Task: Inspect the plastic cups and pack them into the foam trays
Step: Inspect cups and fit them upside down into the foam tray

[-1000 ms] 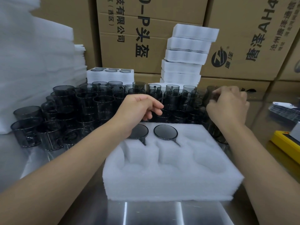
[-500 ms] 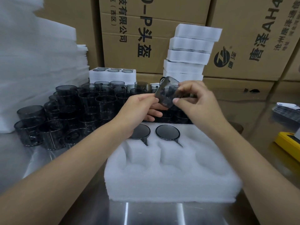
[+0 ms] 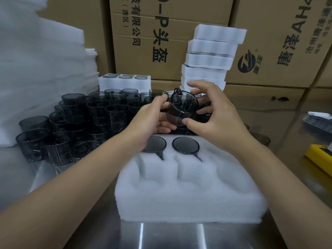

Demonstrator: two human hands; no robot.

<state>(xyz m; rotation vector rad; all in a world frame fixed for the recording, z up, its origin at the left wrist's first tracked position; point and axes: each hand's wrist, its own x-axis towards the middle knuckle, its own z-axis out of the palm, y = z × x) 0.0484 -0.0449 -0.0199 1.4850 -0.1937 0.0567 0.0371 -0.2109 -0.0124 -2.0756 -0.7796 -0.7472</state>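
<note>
Midair, left hand (image 3: 152, 121) and right hand (image 3: 215, 115) clasped around one smoky cup (image 3: 185, 105), edges partly hand-hidden.

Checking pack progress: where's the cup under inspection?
Head view, centre: the smoky cup is held between left hand and right hand, above the foam tray, far side.

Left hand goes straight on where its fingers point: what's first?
The dark cup it grips, since the left hand points right and forward; just beyond, likely the right hand holding the cup's other side.
</note>
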